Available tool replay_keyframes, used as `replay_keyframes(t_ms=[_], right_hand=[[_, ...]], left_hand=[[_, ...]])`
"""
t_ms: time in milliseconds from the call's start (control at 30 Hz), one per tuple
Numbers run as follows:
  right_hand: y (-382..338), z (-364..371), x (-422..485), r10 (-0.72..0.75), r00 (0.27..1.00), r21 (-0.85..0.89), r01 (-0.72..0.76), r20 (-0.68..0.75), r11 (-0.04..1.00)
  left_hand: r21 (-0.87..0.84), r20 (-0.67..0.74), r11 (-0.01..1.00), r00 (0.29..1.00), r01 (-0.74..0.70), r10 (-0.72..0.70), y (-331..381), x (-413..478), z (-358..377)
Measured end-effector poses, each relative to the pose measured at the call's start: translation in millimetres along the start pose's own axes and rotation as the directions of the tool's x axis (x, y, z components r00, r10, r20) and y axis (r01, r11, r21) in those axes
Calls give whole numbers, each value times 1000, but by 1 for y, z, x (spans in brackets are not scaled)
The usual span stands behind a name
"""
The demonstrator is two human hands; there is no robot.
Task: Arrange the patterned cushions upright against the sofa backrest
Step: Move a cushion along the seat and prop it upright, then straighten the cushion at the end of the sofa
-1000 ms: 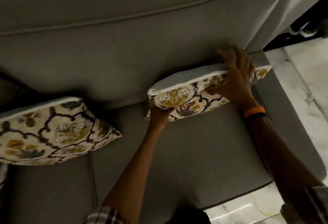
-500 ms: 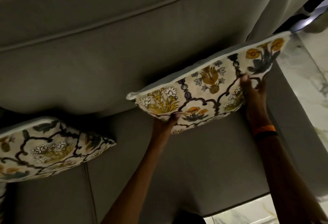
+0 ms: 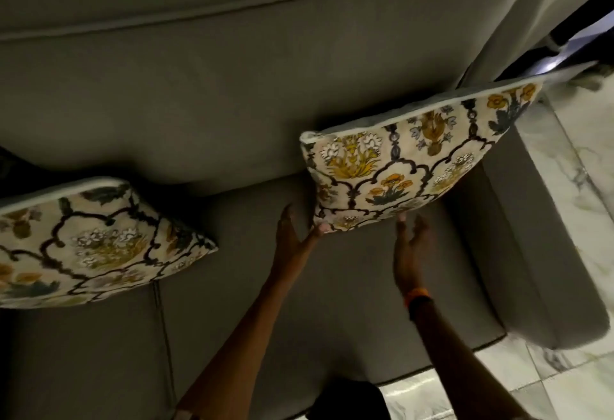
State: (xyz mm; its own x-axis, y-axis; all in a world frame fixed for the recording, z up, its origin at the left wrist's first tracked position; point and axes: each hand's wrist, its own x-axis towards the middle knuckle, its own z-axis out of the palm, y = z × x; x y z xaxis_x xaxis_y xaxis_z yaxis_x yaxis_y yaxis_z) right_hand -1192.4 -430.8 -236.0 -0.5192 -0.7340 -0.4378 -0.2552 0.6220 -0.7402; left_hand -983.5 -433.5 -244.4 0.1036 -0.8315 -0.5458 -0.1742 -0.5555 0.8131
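Note:
A floral patterned cushion (image 3: 398, 160) stands tilted on the grey sofa seat (image 3: 332, 303), its top edge resting against the backrest (image 3: 232, 87) near the right end. My left hand (image 3: 294, 240) is below its lower left corner, with one fingertip touching it and the fingers apart. Under its bottom edge is my right hand (image 3: 412, 250), wearing an orange wristband; it is spread, with only a fingertip on the fabric. A second matching cushion (image 3: 93, 243) leans at the left, partly cut off by the frame.
The sofa's right armrest (image 3: 538, 253) runs beside the right cushion. White marble floor (image 3: 584, 193) lies beyond it and along the seat's front edge. A dark object (image 3: 578, 20) stands on the floor at the top right.
The right cushion has come to rest higher against the backrest. Both hands have let go of its face and slid down to its lower edge, fingers spread.

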Motion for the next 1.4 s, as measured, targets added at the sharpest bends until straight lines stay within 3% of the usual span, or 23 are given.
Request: replay_keyframes(t_ms=[100,200,300,433,600,667,733,800,867,933,1000,1067,1100,1167,1233,1300,1400], right_hand=[[37,61,-69,-116,970,-318,182,215,931],[61,137,-157,-248,832,-518,513,496,684],[75,172,-193,-275,775,-555,608,568,567],[80,272,-320,-276,682,-499,701,677,510],[80,389,-466,-210,622,-399,688,754,606],[79,441,-508,-109,636,-380,579,764,721],[66,486,-543,12,657,-359,397,754,845],[57,527,-573,69,651,-307,260,756,915],[39,560,-602,82,555,-196,150,828,969],[22,588,-627,68,478,-116,72,876,991],[0,604,-648,-13,532,3,19,847,1000],[-24,616,-662,-177,657,134,115,733,984],[-38,622,-667,-250,682,171,183,687,968],[-60,635,-673,-361,627,227,286,690,931],[-71,659,-667,-406,582,216,369,705,904],[-81,682,-661,-403,544,196,399,736,896],[-92,707,-655,-361,566,169,363,741,916]], left_hand=[[436,-27,898,997,-58,78,-62,-35,-57],[735,11,666,985,-124,172,-145,-66,-146],[819,85,552,985,-155,151,-182,-85,-195],[859,-46,507,977,-68,208,-258,-139,-363],[744,-351,650,919,157,180,-330,-211,-561],[743,-401,644,891,180,213,-358,-227,-638],[678,-495,678,858,284,135,-375,-233,-700],[452,-615,802,787,390,-36,-396,-233,-753],[75,-580,929,774,362,-255,-406,-229,-794],[-250,-438,906,794,342,-421,-405,-228,-823],[-429,-339,841,805,328,-487,-398,-227,-846],[-483,-387,856,831,186,-400,-398,-231,-869],[-460,-466,885,828,75,-312,-400,-234,-885],[-382,-563,920,812,-90,-154,-395,-236,-918],[-308,-570,929,821,-205,-8,-386,-231,-944],[-234,-525,947,848,-220,68,-378,-218,-966],[-167,-477,965,873,-202,100,-370,-198,-980]])
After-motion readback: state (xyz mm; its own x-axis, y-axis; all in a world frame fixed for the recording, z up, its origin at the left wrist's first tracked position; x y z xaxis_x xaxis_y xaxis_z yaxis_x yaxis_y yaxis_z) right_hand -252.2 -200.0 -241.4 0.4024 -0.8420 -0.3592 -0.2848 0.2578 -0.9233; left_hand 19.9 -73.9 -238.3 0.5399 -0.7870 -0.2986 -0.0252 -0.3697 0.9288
